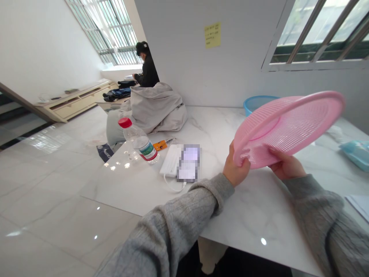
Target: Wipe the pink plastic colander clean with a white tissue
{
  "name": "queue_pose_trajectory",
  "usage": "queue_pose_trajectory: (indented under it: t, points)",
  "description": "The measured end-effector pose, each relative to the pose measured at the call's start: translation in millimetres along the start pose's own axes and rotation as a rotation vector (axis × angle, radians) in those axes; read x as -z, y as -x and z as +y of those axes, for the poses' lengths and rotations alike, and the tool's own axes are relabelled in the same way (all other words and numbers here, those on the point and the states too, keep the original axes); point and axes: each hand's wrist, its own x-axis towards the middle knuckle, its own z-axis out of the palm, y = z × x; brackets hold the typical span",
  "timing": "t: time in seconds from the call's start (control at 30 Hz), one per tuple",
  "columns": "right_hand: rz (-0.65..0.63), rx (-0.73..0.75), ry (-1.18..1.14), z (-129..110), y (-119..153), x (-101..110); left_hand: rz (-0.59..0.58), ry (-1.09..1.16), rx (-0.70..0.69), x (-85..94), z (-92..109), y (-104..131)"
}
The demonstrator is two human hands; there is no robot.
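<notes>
A pink mesh plastic basket [300, 123] is held up in the air above the white marble-patterned table, tilted with its round opening facing me and to the right. My left hand [236, 166] is closed round its left rim, thumb on the near side. Under the lower side of the basket, my right hand [285, 164] grips or supports it; most of its fingers are hidden or blurred against the mesh. Behind it, partly covered, stands a blue basket [259, 103] near the wall.
On the table [213, 127] lie a phone [188, 163] cabled to a white power bank [170, 161], a red-capped bottle [141, 142] and an orange item [160, 145]. A light-blue packet [357, 152] is at right, grey cloth [158, 107] at back left. A person [148, 67] sits beyond.
</notes>
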Motion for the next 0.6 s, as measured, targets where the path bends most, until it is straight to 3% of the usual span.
queue_pose_trajectory:
  t: [0.13, 0.23, 0.33, 0.47, 0.53, 0.6]
  points:
    - [0.004, -0.058, 0.042, 1.6, -3.2, 6.6, 0.069, 0.104, 0.167, -2.0, -1.6, -3.3]
    - [0.075, -0.038, 0.046, 0.4, -6.0, 7.0, 0.124, 0.136, 0.262, -3.3, -2.8, -5.9]
    - [0.194, 0.1, -0.021, -7.8, -7.8, 4.7, 0.109, 0.207, 0.299, -3.7, -7.4, -6.0]
    - [0.421, 0.304, -0.065, -26.4, -14.2, 14.3, 0.062, 0.14, 0.216, -2.3, -8.6, -4.7]
    - [0.445, 0.425, -0.064, -34.5, -18.9, 24.0, 0.065, 0.049, 0.164, -1.2, -5.1, -5.0]
    - [0.387, 0.57, -0.067, -39.3, -22.3, 31.4, 0.079, -0.009, 0.129, -0.4, -1.4, -6.1]
